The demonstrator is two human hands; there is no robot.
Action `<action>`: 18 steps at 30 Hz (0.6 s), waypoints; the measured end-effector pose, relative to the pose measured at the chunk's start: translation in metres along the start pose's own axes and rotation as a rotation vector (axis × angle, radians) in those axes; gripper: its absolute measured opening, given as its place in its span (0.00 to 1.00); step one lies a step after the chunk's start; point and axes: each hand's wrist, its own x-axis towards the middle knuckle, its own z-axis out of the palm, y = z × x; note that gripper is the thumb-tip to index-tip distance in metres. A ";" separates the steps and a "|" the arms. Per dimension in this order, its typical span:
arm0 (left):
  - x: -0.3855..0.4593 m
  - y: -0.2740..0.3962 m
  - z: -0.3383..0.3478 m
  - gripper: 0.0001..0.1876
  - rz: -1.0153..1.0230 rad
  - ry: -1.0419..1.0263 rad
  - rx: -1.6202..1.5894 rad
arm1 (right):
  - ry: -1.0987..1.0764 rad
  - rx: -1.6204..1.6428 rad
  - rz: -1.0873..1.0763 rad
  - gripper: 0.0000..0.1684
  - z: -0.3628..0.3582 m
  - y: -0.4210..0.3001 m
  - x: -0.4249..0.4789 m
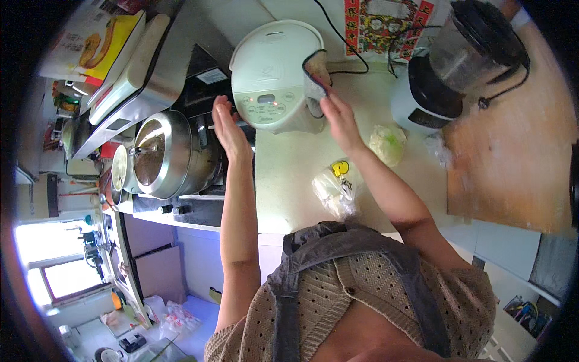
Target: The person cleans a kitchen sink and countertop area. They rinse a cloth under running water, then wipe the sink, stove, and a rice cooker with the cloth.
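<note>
A white rice cooker with its lid down stands on the pale counter, lights lit on its control panel. At its right side my right hand holds a grey cloth with a dark edge against the body. My left hand is raised by the cooker's left front, palm turned towards it and fingers extended, with nothing held. Whether that hand touches the cooker I cannot tell.
Left of the cooker, a large steel pot with a glass lid sits on the stove. A pale green cabbage and a plastic bag lie on the counter. A blender and a wooden board are at right. A black cord runs behind.
</note>
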 end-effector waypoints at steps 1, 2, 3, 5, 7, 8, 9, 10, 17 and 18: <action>0.006 -0.004 -0.001 0.30 -0.125 -0.116 -0.122 | -0.021 -0.212 -0.127 0.26 0.002 0.002 0.006; 0.004 -0.011 0.004 0.33 -0.130 -0.109 -0.157 | -0.042 -0.421 -0.259 0.25 0.003 0.003 0.014; -0.002 -0.014 0.018 0.35 -0.139 -0.109 -0.199 | -0.059 -0.637 -0.392 0.25 0.001 0.006 0.023; -0.004 -0.021 0.017 0.36 -0.079 -0.120 -0.227 | -0.144 -0.913 -0.443 0.24 -0.004 0.003 0.050; -0.009 -0.025 0.013 0.35 -0.030 -0.057 -0.187 | -0.235 -1.138 -0.465 0.23 0.002 -0.005 0.075; -0.013 -0.024 0.009 0.34 -0.041 -0.024 -0.184 | -0.340 -1.206 -0.387 0.26 0.008 -0.009 0.084; -0.008 -0.041 -0.002 0.32 -0.038 0.021 -0.109 | -0.407 -1.283 -0.438 0.23 0.011 -0.007 0.098; -0.016 -0.009 0.011 0.31 -0.144 -0.033 -0.202 | -0.423 -1.260 -0.388 0.18 0.014 -0.017 0.108; -0.007 -0.038 0.022 0.31 -0.027 -0.035 -0.003 | -0.497 -1.058 -0.114 0.22 0.008 0.015 0.181; -0.008 -0.044 0.024 0.31 -0.007 -0.033 -0.048 | -0.478 -1.073 -0.136 0.22 0.007 0.022 0.183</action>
